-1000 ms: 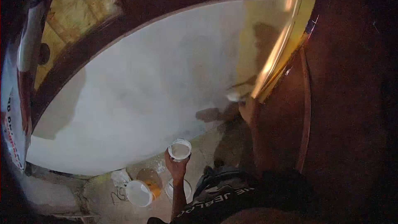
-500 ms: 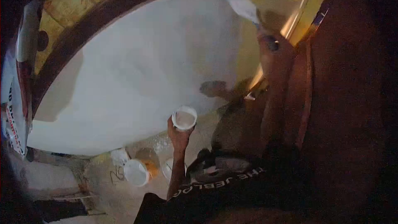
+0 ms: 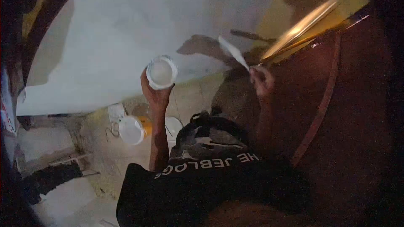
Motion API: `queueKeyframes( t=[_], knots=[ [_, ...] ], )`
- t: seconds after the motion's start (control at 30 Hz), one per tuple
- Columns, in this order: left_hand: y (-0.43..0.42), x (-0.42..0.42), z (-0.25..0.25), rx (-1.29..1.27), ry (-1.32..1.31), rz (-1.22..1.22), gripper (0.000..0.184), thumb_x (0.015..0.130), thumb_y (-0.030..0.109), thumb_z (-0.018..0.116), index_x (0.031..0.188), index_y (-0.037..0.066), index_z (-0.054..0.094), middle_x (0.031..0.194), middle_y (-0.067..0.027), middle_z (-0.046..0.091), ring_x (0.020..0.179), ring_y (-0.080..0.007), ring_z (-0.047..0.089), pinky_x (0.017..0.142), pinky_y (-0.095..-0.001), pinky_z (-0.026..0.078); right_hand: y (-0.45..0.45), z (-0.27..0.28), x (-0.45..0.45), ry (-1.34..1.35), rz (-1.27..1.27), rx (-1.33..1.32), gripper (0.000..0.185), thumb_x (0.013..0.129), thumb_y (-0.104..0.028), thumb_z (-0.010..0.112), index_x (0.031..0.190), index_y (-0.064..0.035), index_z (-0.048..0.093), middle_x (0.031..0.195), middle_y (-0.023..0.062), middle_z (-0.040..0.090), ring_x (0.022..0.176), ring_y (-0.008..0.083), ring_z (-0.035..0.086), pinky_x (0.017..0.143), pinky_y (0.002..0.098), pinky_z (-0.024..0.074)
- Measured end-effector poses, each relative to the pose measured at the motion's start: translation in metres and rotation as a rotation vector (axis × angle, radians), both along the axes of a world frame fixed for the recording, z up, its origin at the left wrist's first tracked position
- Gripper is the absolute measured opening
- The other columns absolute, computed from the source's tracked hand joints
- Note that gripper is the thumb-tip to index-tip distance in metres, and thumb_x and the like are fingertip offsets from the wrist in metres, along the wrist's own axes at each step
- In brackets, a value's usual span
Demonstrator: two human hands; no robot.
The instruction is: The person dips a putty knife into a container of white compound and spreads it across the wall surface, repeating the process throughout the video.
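Note:
My left hand is wrapped round a white tub from below, and its open top shows a pale whitish liquid inside. To the right, my right hand grips a paintbrush by its handle. Its white-coated head points up and left, seen nearly edge-on. The brush is apart from the tub. In front stands a wall covered mostly in white, with a yellowish part at the upper right. Dark shadows of the hand and brush fall on it.
On the floor below stand a white bucket with an orange side and another white round container, partly behind my left arm. A shiny gold strip borders a reddish-brown surface on the right. A printed bag is at the far left.
My right hand has come down from the upper wall with the paintbrush, which is now turned nearly edge-on near the tub's level. The view has shifted; the tub appears higher and further left.

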State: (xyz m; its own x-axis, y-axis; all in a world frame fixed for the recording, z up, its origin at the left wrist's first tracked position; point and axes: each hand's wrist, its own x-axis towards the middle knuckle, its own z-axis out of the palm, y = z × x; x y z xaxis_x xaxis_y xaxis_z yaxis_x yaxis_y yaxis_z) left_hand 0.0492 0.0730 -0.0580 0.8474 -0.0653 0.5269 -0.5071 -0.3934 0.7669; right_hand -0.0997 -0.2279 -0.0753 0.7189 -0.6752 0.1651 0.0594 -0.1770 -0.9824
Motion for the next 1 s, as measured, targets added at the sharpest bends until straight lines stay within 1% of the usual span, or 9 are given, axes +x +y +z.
queueKeyframes(
  t=[0.1, 0.33, 0.47, 0.57, 0.63, 0.83, 0.87, 0.97, 1.0],
  knots=[
    [0.02, -0.006, 0.002, -0.02, -0.022, 0.012, 0.085, 0.061, 0.013, 0.087, 0.133, 0.001, 0.043, 0.126, -0.0158, 0.052, 0.116, -0.0289, 0.053, 0.098, -0.041, 0.044, 0.034, 0.061, -0.013, 0.045, 0.159, 0.308, 0.028, 0.089, -0.013, 0.063, 0.115, -0.0024, 0.062, 0.074, 0.0047, 0.061, 0.058, 0.0065, 0.051, 0.045, 0.0197, 0.0347],
    [-0.002, 0.004, -0.003, -0.014, -0.055, 0.086, 0.085, 0.059, 0.009, 0.088, 0.132, 0.002, 0.045, 0.128, -0.0163, 0.051, 0.119, -0.0301, 0.052, 0.1, -0.0418, 0.043, 0.041, 0.102, -0.015, 0.108, 0.558, 0.297, 0.04, 0.086, -0.016, 0.066, 0.122, -0.0036, 0.056, 0.072, 0.0034, 0.062, 0.053, 0.0046, 0.047, 0.046, 0.0195, 0.0334],
    [0.005, 0.002, -0.016, -0.185, -0.102, 0.028, 0.085, 0.06, 0.014, 0.09, 0.131, 0.002, 0.045, 0.128, -0.0167, 0.051, 0.118, -0.0307, 0.052, 0.1, -0.0413, 0.044, 0.073, 0.101, -0.014, 0.217, 0.692, 0.351, 0.039, 0.086, -0.013, 0.062, 0.123, -0.0032, 0.055, 0.075, 0.0059, 0.062, 0.053, 0.0054, 0.046, 0.046, 0.0197, 0.0328],
    [0.01, -0.005, -0.02, -0.12, -0.106, 0.124, 0.085, 0.061, 0.018, 0.09, 0.131, 0.002, 0.045, 0.128, -0.0156, 0.052, 0.117, -0.0293, 0.053, 0.1, -0.0411, 0.044, 0.086, 0.094, -0.012, 0.23, 0.78, 0.498, 0.034, 0.087, -0.014, 0.057, 0.119, -0.0006, 0.056, 0.076, 0.0087, 0.062, 0.054, 0.0071, 0.046, 0.045, 0.0203, 0.0329],
    [-0.009, 0.0, -0.011, -0.146, -0.107, 0.147, 0.085, 0.061, 0.019, 0.09, 0.131, 0.003, 0.045, 0.128, -0.0151, 0.053, 0.116, -0.0289, 0.054, 0.099, -0.0409, 0.044, 0.068, 0.098, 0.005, 0.238, 0.981, 0.626, 0.034, 0.088, -0.019, 0.055, 0.115, 0.0018, 0.055, 0.078, 0.0108, 0.061, 0.055, 0.0084, 0.047, 0.044, 0.021, 0.0324],
    [0.011, -0.011, -0.046, -0.092, -0.357, 0.198, 0.088, 0.062, 0.022, 0.091, 0.133, 0.003, 0.042, 0.13, -0.0156, 0.051, 0.119, -0.0268, 0.053, 0.098, -0.0392, 0.046, 0.119, 0.063, 0.009, 0.135, 1.117, 0.651, 0.039, 0.088, -0.029, 0.056, 0.112, 0.0021, 0.055, 0.084, 0.0105, 0.06, 0.054, 0.0081, 0.046, 0.044, 0.0212, 0.0328],
    [-0.014, -0.003, -0.019, -0.084, -0.333, 0.202, 0.088, 0.062, 0.022, 0.091, 0.133, 0.003, 0.042, 0.13, -0.0156, 0.051, 0.119, -0.0268, 0.053, 0.098, -0.0392, 0.046, 0.098, 0.094, 0.023, 0.155, 1.113, 0.669, 0.039, 0.088, -0.029, 0.056, 0.112, 0.0021, 0.055, 0.084, 0.0105, 0.06, 0.054, 0.0081, 0.046, 0.044, 0.0212, 0.0328],
    [-0.015, -0.008, -0.014, -0.21, -0.353, 0.207, 0.09, 0.063, 0.021, 0.09, 0.135, 0.003, 0.038, 0.132, -0.017, 0.05, 0.119, -0.0284, 0.053, 0.098, -0.0397, 0.046, 0.112, 0.099, 0.03, 0.066, 1.13, 0.726, 0.041, 0.088, -0.031, 0.06, 0.113, 0.0006, 0.054, 0.087, 0.01, 0.06, 0.054, 0.0075, 0.045, 0.048, 0.0203, 0.0358],
    [-0.023, 0.007, -0.002, -0.072, -0.335, 0.265, 0.092, 0.063, 0.022, 0.09, 0.136, 0.003, 0.036, 0.132, -0.0178, 0.049, 0.12, -0.0295, 0.053, 0.099, -0.0402, 0.046, 0.106, 0.106, 0.052, -0.048, 1.142, 0.722, 0.039, 0.088, -0.028, 0.062, 0.114, 0.0002, 0.053, 0.088, 0.0092, 0.06, 0.057, 0.0085, 0.048, 0.051, 0.021, 0.0396]
  ],
)
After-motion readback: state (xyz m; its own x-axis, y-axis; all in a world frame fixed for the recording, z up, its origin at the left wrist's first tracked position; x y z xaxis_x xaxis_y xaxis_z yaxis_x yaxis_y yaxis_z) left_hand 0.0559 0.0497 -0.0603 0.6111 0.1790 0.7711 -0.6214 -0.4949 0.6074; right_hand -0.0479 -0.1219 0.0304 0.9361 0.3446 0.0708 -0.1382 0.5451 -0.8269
